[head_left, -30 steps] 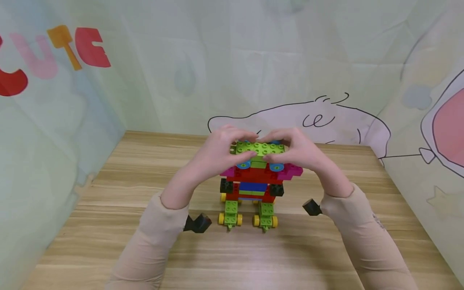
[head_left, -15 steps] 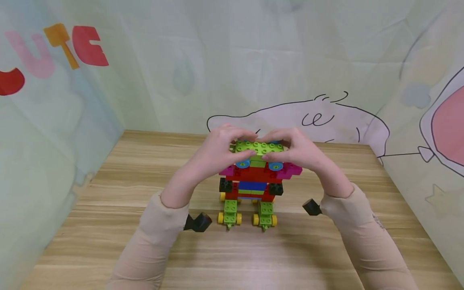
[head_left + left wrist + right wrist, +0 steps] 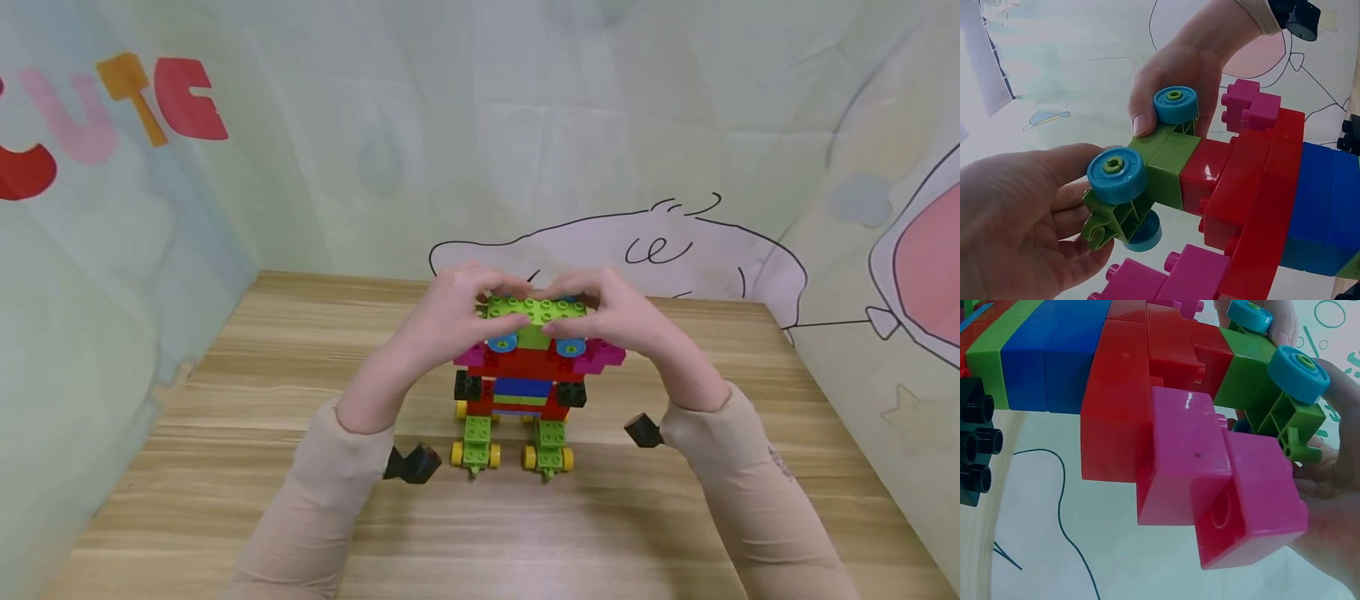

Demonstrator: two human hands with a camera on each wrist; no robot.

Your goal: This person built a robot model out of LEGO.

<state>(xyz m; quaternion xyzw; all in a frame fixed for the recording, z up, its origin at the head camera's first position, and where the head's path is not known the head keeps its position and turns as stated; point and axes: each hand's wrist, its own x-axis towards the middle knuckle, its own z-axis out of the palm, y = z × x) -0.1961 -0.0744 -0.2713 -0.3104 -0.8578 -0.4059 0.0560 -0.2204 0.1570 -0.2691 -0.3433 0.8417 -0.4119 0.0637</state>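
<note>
A toy-brick figure stands upright on the table, topped by a lime-green wheeled brick base [image 3: 540, 307] with blue wheels [image 3: 1117, 175]. My left hand [image 3: 442, 312] holds the left end of that base, thumb on the near side and fingers behind. My right hand [image 3: 622, 312] grips the right end the same way, and the two hands nearly meet. Below the base come red bricks [image 3: 525, 362], pink brick arms [image 3: 1191, 456] at both sides, blue bricks [image 3: 522, 387] and black bricks [image 3: 572, 393]. Green feet [image 3: 476, 442] with yellow wheels reach the table. The fingertips behind are partly hidden.
The wooden table [image 3: 300, 367] spreads around the figure. A printed cloth backdrop [image 3: 337, 150] rises at the back and both sides. Black wrist-camera mounts [image 3: 415, 463] stick out from the sleeves near the figure's lower part.
</note>
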